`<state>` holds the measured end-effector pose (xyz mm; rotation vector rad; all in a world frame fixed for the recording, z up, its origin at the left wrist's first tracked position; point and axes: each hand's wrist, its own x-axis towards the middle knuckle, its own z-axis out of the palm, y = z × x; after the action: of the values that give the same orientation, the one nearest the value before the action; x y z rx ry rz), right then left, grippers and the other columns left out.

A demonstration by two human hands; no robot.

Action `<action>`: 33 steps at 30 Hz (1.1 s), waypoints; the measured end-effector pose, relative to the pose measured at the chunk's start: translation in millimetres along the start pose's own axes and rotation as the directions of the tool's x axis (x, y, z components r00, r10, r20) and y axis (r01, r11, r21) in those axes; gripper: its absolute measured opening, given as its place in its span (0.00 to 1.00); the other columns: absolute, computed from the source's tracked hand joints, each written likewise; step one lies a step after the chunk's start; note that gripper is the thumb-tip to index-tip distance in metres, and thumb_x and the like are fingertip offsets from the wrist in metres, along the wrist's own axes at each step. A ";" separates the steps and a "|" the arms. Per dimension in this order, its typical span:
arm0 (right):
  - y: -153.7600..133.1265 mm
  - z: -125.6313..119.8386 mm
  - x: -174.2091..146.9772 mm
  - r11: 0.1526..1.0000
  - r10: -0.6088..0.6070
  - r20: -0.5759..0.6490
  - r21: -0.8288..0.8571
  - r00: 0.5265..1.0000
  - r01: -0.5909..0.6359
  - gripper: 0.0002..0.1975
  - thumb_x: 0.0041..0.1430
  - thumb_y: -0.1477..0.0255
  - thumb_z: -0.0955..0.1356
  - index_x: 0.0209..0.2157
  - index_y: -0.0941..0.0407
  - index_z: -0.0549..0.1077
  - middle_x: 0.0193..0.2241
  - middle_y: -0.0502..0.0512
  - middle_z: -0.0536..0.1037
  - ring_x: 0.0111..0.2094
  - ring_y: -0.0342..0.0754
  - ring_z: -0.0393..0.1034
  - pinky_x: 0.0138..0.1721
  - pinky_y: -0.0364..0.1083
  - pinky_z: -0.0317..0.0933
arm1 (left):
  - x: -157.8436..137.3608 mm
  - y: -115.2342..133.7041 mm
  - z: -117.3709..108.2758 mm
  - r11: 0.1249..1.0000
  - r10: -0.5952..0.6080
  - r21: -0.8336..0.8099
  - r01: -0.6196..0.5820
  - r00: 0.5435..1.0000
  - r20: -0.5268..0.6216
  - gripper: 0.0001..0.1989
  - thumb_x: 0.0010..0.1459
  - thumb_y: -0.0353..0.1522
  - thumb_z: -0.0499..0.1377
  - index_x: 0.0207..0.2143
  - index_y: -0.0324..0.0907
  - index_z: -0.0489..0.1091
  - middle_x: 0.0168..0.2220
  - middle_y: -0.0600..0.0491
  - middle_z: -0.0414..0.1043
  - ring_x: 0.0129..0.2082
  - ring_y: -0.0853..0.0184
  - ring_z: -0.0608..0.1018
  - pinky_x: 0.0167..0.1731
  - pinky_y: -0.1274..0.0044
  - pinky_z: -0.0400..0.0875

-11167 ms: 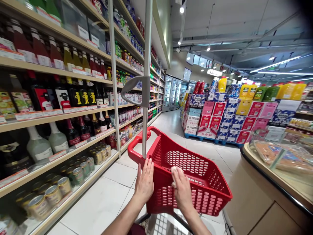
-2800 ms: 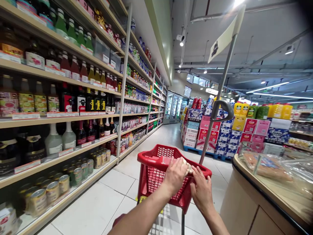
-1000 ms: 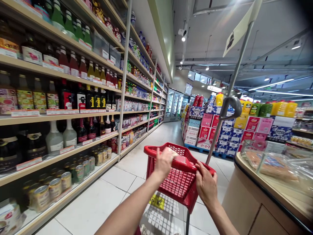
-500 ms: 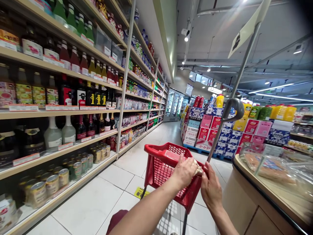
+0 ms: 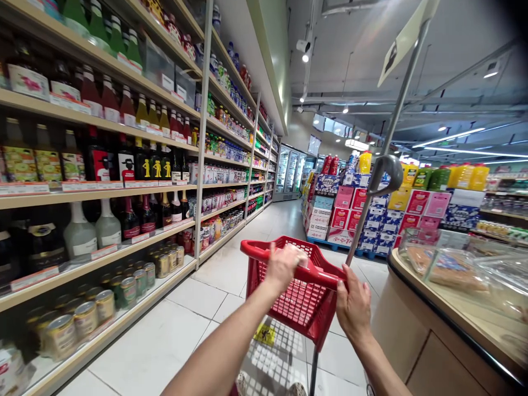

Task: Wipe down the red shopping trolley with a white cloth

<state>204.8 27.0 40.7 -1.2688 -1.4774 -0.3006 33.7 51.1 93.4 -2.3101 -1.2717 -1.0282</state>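
Observation:
A small red shopping cart (image 5: 284, 308) with a grid basket stands right in front of me. My left hand (image 5: 284, 268) is closed on a crumpled white tissue (image 5: 302, 258) and presses it against the middle of the red handlebar (image 5: 324, 276). At the bar's right end, my right hand (image 5: 353, 305) grips the corner with the thumb on the near side; part of its fingers is hidden. A grey metal pole (image 5: 385, 146) with a dark grey hook-shaped piece rises from the cart's right side and carries a pale flag.
Shelves of bottles and cans (image 5: 136, 184) line the left side. A wooden counter (image 5: 429, 330) with packaged food under clear covers is close on the right. Stacked drink cartons (image 5: 342, 217) stand ahead, with glass-door coolers (image 5: 289, 168) beyond. A yellow floor mark (image 5: 264, 334) shows below the basket.
My left hand has slid leftward along the handlebar with the tissue, away from my right hand. My right hand stays at the bar's right end. The view has moved slightly forward.

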 end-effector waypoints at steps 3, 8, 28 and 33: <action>2.1 1.7 0.4 0.999 0.053 0.009 -0.008 0.999 -0.053 0.24 0.58 0.64 0.51 0.53 0.59 0.58 0.50 0.62 0.66 0.49 0.54 0.61 0.52 0.63 0.42 | 0.6 -7.0 -5.1 0.992 -0.120 0.039 0.121 0.992 -0.044 0.17 0.59 0.25 0.42 0.42 0.49 0.65 0.47 0.55 0.69 0.49 0.68 0.68 0.54 0.54 0.42; -6.0 6.2 -1.4 0.998 -0.057 0.056 0.008 0.997 0.057 0.22 0.57 0.65 0.52 0.52 0.56 0.59 0.50 0.59 0.66 0.52 0.53 0.57 0.53 0.61 0.40 | -0.8 6.4 8.6 0.980 0.198 0.025 -0.200 0.979 0.048 0.14 0.59 0.28 0.45 0.45 0.44 0.64 0.50 0.51 0.66 0.54 0.68 0.62 0.57 0.60 0.42; -20.9 9.2 1.6 0.993 -0.111 0.023 -0.035 0.994 0.111 0.22 0.57 0.68 0.52 0.51 0.58 0.61 0.49 0.61 0.68 0.52 0.52 0.58 0.52 0.59 0.42 | -6.9 -18.7 3.6 0.999 -0.008 0.051 0.009 1.000 -0.002 0.18 0.57 0.23 0.43 0.44 0.46 0.65 0.50 0.53 0.66 0.54 0.67 0.62 0.55 0.56 0.42; -25.2 9.0 3.7 0.988 -0.147 0.025 -0.047 0.989 0.148 0.21 0.57 0.69 0.53 0.50 0.56 0.61 0.49 0.59 0.68 0.52 0.51 0.58 0.53 0.59 0.41 | -6.2 -22.1 -0.6 0.999 0.022 0.041 -0.022 1.000 0.008 0.18 0.57 0.23 0.43 0.43 0.48 0.65 0.48 0.54 0.68 0.53 0.68 0.64 0.55 0.55 0.39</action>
<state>180.1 25.8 51.5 -1.2067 -1.5944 -0.4237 13.0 59.4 87.8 -2.2942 -1.2558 -0.9780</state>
